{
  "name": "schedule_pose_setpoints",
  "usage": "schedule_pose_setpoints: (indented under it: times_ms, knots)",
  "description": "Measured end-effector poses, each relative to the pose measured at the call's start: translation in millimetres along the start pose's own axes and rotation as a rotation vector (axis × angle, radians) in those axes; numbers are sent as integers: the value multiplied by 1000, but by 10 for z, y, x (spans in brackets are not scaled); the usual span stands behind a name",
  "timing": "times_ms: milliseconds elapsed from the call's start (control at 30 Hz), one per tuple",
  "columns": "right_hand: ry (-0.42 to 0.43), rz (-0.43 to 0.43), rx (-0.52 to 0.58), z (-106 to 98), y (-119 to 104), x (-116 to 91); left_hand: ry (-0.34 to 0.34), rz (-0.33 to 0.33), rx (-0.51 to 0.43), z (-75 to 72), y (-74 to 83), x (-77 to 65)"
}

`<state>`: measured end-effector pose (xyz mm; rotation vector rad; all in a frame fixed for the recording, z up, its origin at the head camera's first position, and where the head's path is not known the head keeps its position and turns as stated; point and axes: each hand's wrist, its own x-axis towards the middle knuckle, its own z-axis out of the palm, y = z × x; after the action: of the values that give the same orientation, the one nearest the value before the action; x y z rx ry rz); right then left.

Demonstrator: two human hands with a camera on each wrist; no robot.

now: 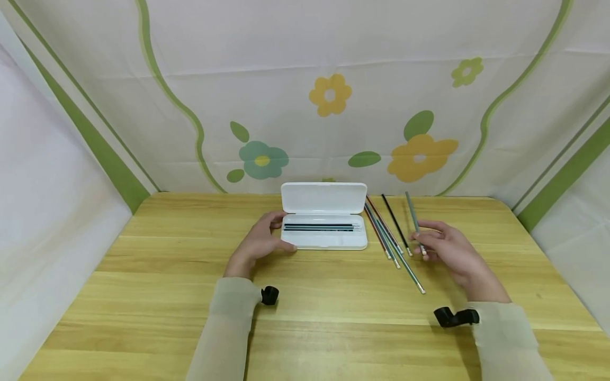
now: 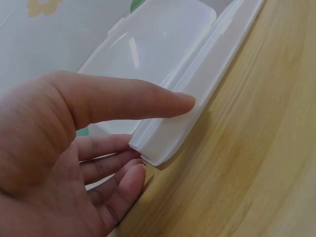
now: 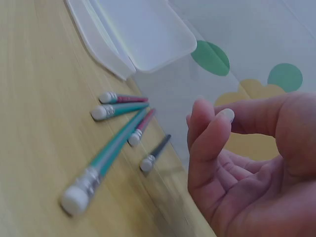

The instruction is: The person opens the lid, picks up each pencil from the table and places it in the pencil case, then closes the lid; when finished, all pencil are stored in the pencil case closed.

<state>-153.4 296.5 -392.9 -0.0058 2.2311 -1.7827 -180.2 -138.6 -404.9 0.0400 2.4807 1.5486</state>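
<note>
Nearest are two pale sleeves (image 1: pixel 507 338), each with a black mount (image 1: pixel 269 296) at the cuff, over a wooden table (image 1: pixel 343 317). On the left, the left hand (image 1: pixel 261 241) grips the open white case (image 1: pixel 324 241) by its left end, thumb on the near wall; a few dark pencils (image 1: pixel 319 227) lie lengthwise inside. On the right, the right hand (image 1: pixel 448 248) pinches a grey-green pencil (image 1: pixel 412 211) near its eraser end. Loose pencils (image 1: pixel 389 233), red, green and black, lie between that hand and the case, erasers toward the near side. For good control, I would brace the case, pinch nearer the pencil's middle and align it with those inside. Any print is too small to read; no brand or label is legible
</note>
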Motion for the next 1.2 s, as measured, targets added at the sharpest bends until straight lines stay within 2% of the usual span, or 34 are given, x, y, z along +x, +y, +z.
schedule_pose_setpoints:
  times_ms: [233, 367, 600, 733, 967, 1200]
  knots:
    - [-1, -44, 108, 146, -57, 13, 4, 5, -5, 30, 0, 11]
    - [20, -67, 99, 236, -100, 31, -1, 8, -9, 62, 2, 40]
    - [53, -107, -61, 391, -251, 85, -2, -5, -31, 112, 25, 34]
    - [51, -126, -77, 441, -332, 121, -3, -8, -33, 120, 23, 38]
    - [29, -124, -207, 527, -455, 181, 0, -4, -28, 119, 40, 25]
    - [4, -151, -273, 579, -489, 306, 2, 1, -20, 119, 55, 11]
